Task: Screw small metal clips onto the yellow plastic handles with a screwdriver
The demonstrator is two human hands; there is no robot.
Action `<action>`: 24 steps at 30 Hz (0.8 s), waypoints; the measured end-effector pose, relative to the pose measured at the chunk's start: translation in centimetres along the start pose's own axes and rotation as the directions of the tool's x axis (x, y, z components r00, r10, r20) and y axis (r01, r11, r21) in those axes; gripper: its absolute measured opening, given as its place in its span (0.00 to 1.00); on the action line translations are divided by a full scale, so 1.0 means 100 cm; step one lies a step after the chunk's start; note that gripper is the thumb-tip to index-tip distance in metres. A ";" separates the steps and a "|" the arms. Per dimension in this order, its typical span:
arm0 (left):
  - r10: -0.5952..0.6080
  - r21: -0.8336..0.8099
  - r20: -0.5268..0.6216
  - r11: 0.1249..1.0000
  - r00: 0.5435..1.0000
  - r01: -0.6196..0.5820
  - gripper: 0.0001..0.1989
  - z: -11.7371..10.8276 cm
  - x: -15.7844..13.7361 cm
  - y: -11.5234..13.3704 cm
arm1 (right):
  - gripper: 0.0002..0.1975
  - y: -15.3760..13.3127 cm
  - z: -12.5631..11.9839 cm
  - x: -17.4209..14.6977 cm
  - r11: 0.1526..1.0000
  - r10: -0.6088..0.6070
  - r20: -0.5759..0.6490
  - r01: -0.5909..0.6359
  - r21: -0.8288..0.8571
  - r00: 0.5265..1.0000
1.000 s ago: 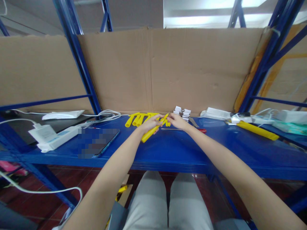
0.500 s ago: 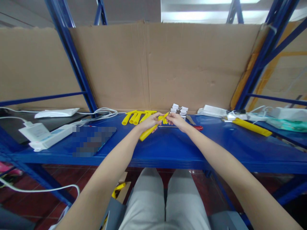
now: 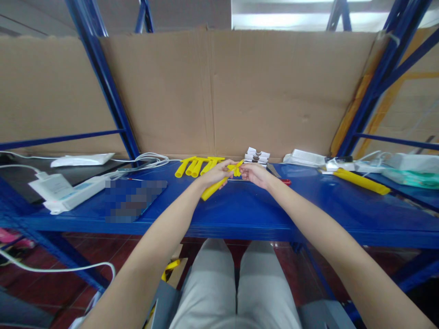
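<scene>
**Holding yellow tubular piece (image 3: 211, 191) in L hand (image 3: 215, 175), w/ R hand (image 3: 255, 174) at far end**

Gripped in L fingers w/ thick end toward near edge, prob. to steady it & leave narrow end free for R fingers. Can't tell if pinched or just touched by those. Held at mid worktop (image 3: 240, 212). Note similar yellow pieces (image 3: 195, 172) in row to L, prob. grouped for quick reach.
</scene>
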State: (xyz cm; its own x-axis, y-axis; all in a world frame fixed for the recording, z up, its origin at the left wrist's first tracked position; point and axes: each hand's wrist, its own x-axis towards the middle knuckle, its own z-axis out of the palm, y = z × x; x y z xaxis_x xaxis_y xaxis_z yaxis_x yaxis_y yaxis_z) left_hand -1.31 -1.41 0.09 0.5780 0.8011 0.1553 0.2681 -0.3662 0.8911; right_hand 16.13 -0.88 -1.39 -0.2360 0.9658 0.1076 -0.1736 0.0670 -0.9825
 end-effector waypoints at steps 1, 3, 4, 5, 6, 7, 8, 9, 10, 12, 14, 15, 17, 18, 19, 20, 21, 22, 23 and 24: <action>0.000 -0.002 -0.006 1.000 1.000 0.000 0.21 0.000 0.000 0.000 | 0.05 0.001 0.000 0.001 1.000 -0.009 -0.014 0.009 0.003 1.000; -0.003 -0.004 -0.029 1.000 1.000 0.002 0.21 0.001 0.000 0.000 | 0.05 0.002 0.001 0.002 0.999 -0.044 -0.047 0.044 0.002 0.998; -0.004 -0.004 -0.043 1.000 0.999 0.004 0.21 0.001 0.000 0.000 | 0.05 0.003 0.002 0.003 0.998 -0.068 -0.062 0.067 -0.006 0.996; -0.007 -0.004 -0.054 1.000 0.999 0.007 0.21 0.002 0.000 0.001 | 0.05 0.004 0.002 0.004 0.995 -0.098 -0.074 0.097 -0.023 0.992; -0.010 -0.006 -0.062 1.000 0.998 0.010 0.22 0.003 0.000 0.001 | 0.05 0.004 0.002 0.004 0.990 -0.134 -0.087 0.130 -0.051 0.987; -0.014 -0.013 -0.068 1.000 0.998 0.013 0.22 0.003 0.000 0.002 | 0.05 0.004 0.003 0.005 0.983 -0.170 -0.101 0.161 -0.091 0.980; -0.020 -0.022 -0.072 1.000 0.997 0.019 0.23 0.004 0.000 0.002 | 0.05 0.004 0.003 0.005 0.972 -0.206 -0.116 0.189 -0.142 0.972; -0.028 -0.036 -0.073 0.999 0.997 0.026 0.23 0.004 0.000 0.003 | 0.06 0.004 0.003 0.006 0.956 -0.241 -0.131 0.212 -0.202 0.962; -0.038 -0.051 -0.072 0.998 0.997 0.034 0.23 0.005 0.000 0.003 | 0.06 0.004 0.003 0.007 0.936 -0.274 -0.143 0.230 -0.266 0.951; -0.056 -0.088 -0.064 0.995 0.996 0.050 0.24 0.006 0.000 0.003 | 0.05 0.004 0.002 0.008 0.886 -0.333 -0.150 0.254 -0.389 0.931; -0.069 -0.129 -0.056 0.990 0.996 0.062 0.24 0.006 0.001 0.002 | 0.05 0.004 0.000 0.008 0.820 -0.396 -0.123 0.290 -0.493 0.910; -0.075 -0.149 -0.055 0.987 0.996 0.066 0.23 0.006 0.001 0.002 | 0.06 0.005 -0.001 0.009 0.782 -0.433 -0.103 0.315 -0.538 0.896; -0.089 -0.191 -0.050 0.978 0.995 0.077 0.22 0.006 0.002 0.000 | 0.06 0.006 -0.003 0.009 0.695 -0.503 -0.051 0.369 -0.617 0.863; -0.097 -0.212 -0.044 0.973 0.994 0.086 0.22 0.006 0.002 -0.001 | 0.05 0.006 -0.004 0.009 0.652 -0.531 -0.021 0.392 -0.649 0.847; -0.106 -0.232 -0.035 0.968 0.994 0.096 0.21 0.005 0.003 -0.001 | 0.05 0.006 -0.005 0.008 0.612 -0.550 0.007 0.409 -0.677 0.835; -0.118 -0.249 -0.024 0.962 0.993 0.108 0.21 0.005 0.003 -0.001 | 0.04 0.006 -0.006 0.008 0.575 -0.562 0.035 0.421 -0.701 0.826; -0.130 -0.263 -0.018 0.957 0.991 0.121 0.21 0.005 0.003 -0.001 | 0.04 0.005 -0.006 0.008 0.540 -0.569 0.059 0.428 -0.725 0.820; -0.142 -0.272 -0.017 0.953 0.990 0.132 0.20 0.006 0.003 0.000 | 0.03 0.005 -0.007 0.007 0.502 -0.576 0.082 0.431 -0.750 0.814; -0.153 -0.278 -0.020 0.950 0.988 0.141 0.20 0.006 0.003 0.001 | 0.03 0.004 -0.007 0.006 0.460 -0.581 0.106 0.433 -0.775 0.807; -0.161 -0.282 -0.024 0.948 0.987 0.148 0.20 0.007 0.003 0.002 | 0.03 0.003 -0.008 0.005 0.413 -0.587 0.131 0.434 -0.801 0.799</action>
State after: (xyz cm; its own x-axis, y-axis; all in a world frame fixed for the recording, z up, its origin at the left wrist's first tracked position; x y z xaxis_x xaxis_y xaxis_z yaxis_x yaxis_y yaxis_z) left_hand -0.53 -1.59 -0.03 0.5087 0.8607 0.0195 0.1223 -0.0946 0.9880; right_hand 16.70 -0.21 -1.76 -0.2117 0.6995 0.6825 0.5913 0.6477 -0.4804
